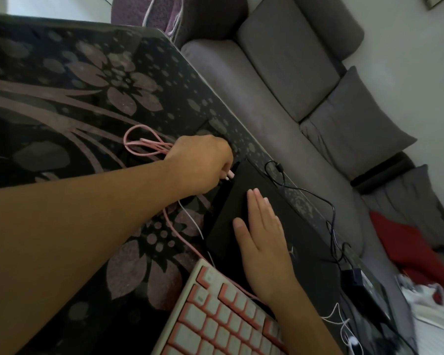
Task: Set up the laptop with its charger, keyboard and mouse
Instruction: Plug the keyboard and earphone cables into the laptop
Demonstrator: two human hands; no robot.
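Observation:
A closed black laptop [303,226] lies on the flowered table near its right edge. My right hand [263,237] rests flat on its lid, fingers together. My left hand [200,162] holds a pink plug [230,174] right at the laptop's left side edge. Its pink cable [139,143] loops on the table behind my hand and runs back toward the pink and white keyboard [223,313] at the bottom. A black charger brick [364,283] sits to the right of the laptop, and its thin black cord [328,208] trails along the table edge. No mouse is in view.
The dark glass table [62,85] has a pink flower pattern. A grey sofa [280,80] with cushions stands close along its right side, with red and white cloth [415,254] on it. A thin white cable [344,326] lies at the lower right.

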